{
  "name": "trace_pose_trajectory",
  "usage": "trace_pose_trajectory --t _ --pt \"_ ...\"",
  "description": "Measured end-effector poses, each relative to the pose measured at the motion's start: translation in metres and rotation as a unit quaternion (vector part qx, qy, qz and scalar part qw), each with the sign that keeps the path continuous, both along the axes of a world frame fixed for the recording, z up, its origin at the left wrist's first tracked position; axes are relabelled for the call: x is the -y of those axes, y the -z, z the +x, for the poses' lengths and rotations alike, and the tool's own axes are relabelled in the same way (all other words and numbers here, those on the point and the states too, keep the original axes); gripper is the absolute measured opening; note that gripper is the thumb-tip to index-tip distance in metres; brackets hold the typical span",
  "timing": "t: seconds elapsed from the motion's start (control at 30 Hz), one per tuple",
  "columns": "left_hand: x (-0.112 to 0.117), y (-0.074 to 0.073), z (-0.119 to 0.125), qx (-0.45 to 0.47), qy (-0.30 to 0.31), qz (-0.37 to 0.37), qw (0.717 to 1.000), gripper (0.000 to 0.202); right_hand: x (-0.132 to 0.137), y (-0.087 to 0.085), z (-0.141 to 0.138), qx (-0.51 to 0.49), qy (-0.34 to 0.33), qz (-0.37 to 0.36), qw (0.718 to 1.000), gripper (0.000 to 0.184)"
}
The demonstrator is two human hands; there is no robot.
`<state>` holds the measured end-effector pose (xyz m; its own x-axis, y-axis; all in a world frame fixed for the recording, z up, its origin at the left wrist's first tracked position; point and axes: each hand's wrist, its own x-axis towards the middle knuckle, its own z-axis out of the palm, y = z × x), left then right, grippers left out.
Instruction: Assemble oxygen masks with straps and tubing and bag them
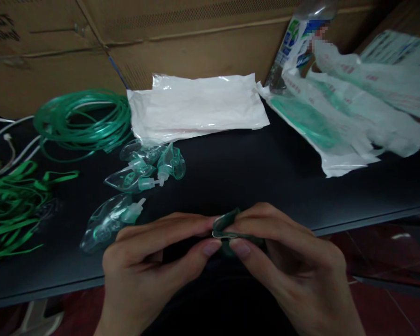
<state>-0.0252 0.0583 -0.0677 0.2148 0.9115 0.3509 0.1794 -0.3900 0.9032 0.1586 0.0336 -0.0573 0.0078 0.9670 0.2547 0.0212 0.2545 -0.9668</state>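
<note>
My left hand [150, 261] and my right hand [287, 252] meet over the front edge of a black table [231, 172]. Both pinch a small clear green mask [226, 226] between thumbs and fingertips; a thin metal strip shows along its edge. Most of the mask is hidden by my fingers. Left of my hands lie several clear green masks [143, 170] with white connectors, one [108, 219] close to my left hand.
A coil of green tubing [82, 121] and green elastic straps [10, 205] lie at the left. A stack of white plastic bags [196, 107] sits at the back, packed bags [336, 116] and a water bottle [294, 42] at the right. Cardboard boxes [56, 46] stand behind.
</note>
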Motion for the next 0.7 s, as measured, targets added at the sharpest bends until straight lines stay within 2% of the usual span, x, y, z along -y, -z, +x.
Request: trace_pose_trajectory --t 0.13,0.37,0.7 --pt "-0.003 -0.001 0.001 0.018 0.046 -0.027 0.998 0.042 0.001 0.0 0.003 0.009 -0.015 0.008 1.0 0.032" --pt "-0.004 -0.005 0.0 0.069 0.058 0.065 0.994 0.036 0.001 -0.018 0.006 0.043 -0.052 0.036 0.997 0.033" --pt "-0.002 -0.037 -0.002 0.086 0.049 0.09 0.991 0.024 0.003 -0.051 0.003 0.043 -0.077 0.039 0.995 0.02"
